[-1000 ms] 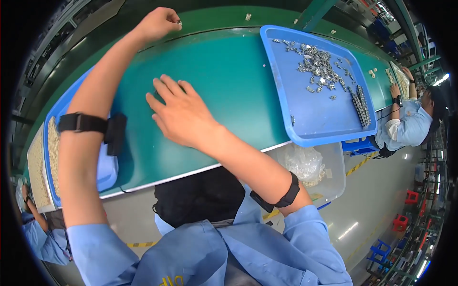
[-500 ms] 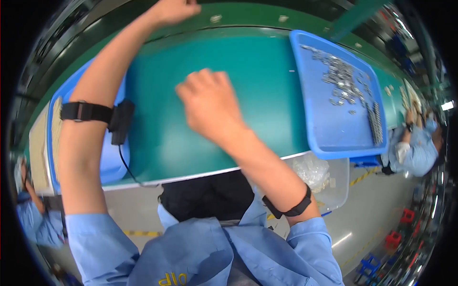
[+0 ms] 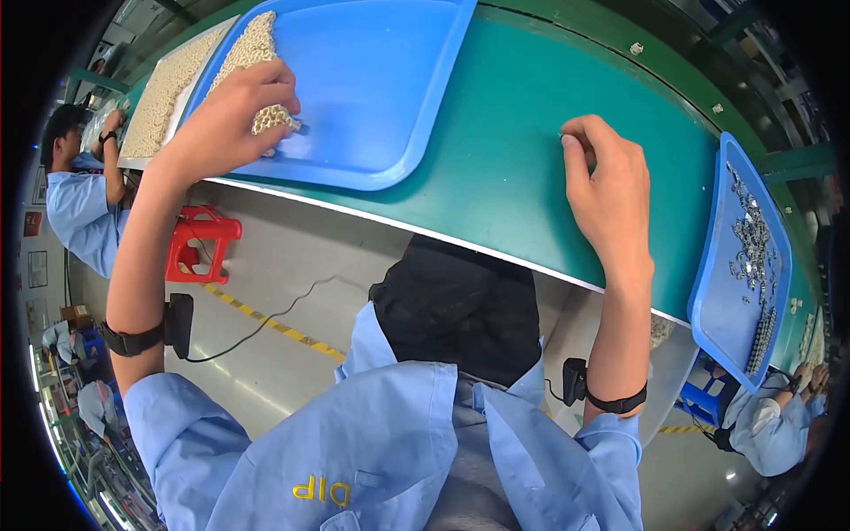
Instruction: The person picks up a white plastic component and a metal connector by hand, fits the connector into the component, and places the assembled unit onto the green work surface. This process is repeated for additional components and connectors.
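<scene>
My left hand [image 3: 232,117] is over the near left part of a big blue tray [image 3: 390,168], its fingers curled toward the thumb. Small cream-coloured parts [image 3: 273,119] show between the thumb and fingers; whether they are gripped or lie behind in the tray, I cannot tell. More cream parts [image 3: 252,44] are heaped along that tray's left side. Above the green work surface [image 3: 505,115], my right hand [image 3: 613,181] has its thumb and forefinger closed in a pinch. A tiny bit shows at those fingertips, too small to name.
At the right, a smaller blue tray [image 3: 704,301] holds loose shiny metal parts [image 3: 753,243] and a neat row of them [image 3: 761,341]. More cream parts [image 3: 164,93] fill a container at far left. A red stool [image 3: 204,241] stands below the table. Co-workers sit at both sides.
The view has swung left, bringing the big blue tray and its cream parts into sight. My left hand has come back from the far edge to that tray. My right hand now pinches.
</scene>
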The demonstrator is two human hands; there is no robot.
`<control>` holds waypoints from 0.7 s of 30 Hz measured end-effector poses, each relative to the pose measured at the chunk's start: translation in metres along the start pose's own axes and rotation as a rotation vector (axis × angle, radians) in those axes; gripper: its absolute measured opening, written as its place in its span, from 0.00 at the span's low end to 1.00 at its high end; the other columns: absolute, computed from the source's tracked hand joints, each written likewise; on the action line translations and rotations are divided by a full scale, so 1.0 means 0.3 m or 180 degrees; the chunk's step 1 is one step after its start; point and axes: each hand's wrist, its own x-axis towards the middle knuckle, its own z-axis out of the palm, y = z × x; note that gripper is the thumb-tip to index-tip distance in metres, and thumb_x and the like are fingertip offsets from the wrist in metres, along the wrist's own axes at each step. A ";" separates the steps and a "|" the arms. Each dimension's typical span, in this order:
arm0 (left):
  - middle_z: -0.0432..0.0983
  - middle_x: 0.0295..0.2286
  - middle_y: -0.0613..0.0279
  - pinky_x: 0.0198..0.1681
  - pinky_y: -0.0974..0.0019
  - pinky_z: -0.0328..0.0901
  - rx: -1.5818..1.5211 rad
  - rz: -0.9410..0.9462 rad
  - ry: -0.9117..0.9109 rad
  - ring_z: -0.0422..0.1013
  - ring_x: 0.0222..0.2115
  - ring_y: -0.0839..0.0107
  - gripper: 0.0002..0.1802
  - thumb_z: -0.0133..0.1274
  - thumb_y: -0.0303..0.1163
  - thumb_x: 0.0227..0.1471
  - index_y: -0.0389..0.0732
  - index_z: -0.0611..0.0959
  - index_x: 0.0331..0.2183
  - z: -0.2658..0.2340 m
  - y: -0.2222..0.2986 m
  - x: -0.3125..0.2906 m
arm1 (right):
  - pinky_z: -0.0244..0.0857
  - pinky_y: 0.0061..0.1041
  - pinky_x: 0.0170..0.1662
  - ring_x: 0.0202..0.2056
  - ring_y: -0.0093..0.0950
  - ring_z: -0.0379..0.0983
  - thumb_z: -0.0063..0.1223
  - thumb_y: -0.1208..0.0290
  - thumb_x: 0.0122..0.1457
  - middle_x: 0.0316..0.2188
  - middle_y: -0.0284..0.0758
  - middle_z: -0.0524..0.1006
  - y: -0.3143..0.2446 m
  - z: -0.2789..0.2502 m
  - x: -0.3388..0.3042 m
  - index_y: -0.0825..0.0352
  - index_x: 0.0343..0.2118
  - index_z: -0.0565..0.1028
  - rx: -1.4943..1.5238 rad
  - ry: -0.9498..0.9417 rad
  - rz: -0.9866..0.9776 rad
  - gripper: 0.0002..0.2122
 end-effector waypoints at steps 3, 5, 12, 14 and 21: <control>0.74 0.43 0.56 0.54 0.56 0.66 -0.0005 -0.0241 0.0095 0.71 0.48 0.54 0.13 0.60 0.21 0.49 0.37 0.85 0.41 0.029 0.008 -0.043 | 0.70 0.28 0.35 0.29 0.28 0.77 0.59 0.77 0.63 0.30 0.36 0.83 -0.047 -0.022 -0.028 0.71 0.36 0.80 0.0501 -0.0022 -0.0006 0.03; 0.74 0.41 0.55 0.54 0.55 0.66 0.0159 -0.0177 -0.0007 0.71 0.48 0.55 0.12 0.60 0.21 0.49 0.36 0.85 0.40 0.041 -0.002 -0.044 | 0.69 0.27 0.36 0.29 0.26 0.77 0.60 0.77 0.63 0.29 0.35 0.82 -0.071 -0.028 -0.057 0.71 0.36 0.80 0.0713 -0.0068 0.0260 0.03; 0.75 0.38 0.55 0.53 0.54 0.66 0.0141 -0.0054 0.0021 0.72 0.45 0.54 0.11 0.60 0.21 0.47 0.35 0.83 0.37 0.065 0.007 -0.008 | 0.69 0.22 0.37 0.32 0.21 0.77 0.63 0.79 0.61 0.30 0.32 0.82 -0.072 -0.018 -0.128 0.73 0.36 0.82 0.1373 -0.0264 0.0788 0.04; 0.76 0.37 0.55 0.51 0.56 0.68 0.0028 0.0081 0.0628 0.73 0.43 0.55 0.11 0.59 0.20 0.46 0.35 0.82 0.36 0.065 0.064 0.000 | 0.70 0.22 0.38 0.32 0.22 0.77 0.63 0.80 0.61 0.30 0.35 0.82 -0.071 -0.020 -0.132 0.73 0.37 0.83 0.1833 -0.0287 0.0598 0.04; 0.81 0.32 0.52 0.33 0.64 0.72 -0.1143 0.0155 0.1545 0.78 0.29 0.57 0.15 0.58 0.14 0.38 0.33 0.80 0.34 0.142 0.421 0.012 | 0.72 0.24 0.38 0.31 0.24 0.78 0.64 0.84 0.59 0.30 0.40 0.83 -0.117 -0.022 -0.206 0.75 0.40 0.84 0.2763 -0.0070 0.0280 0.07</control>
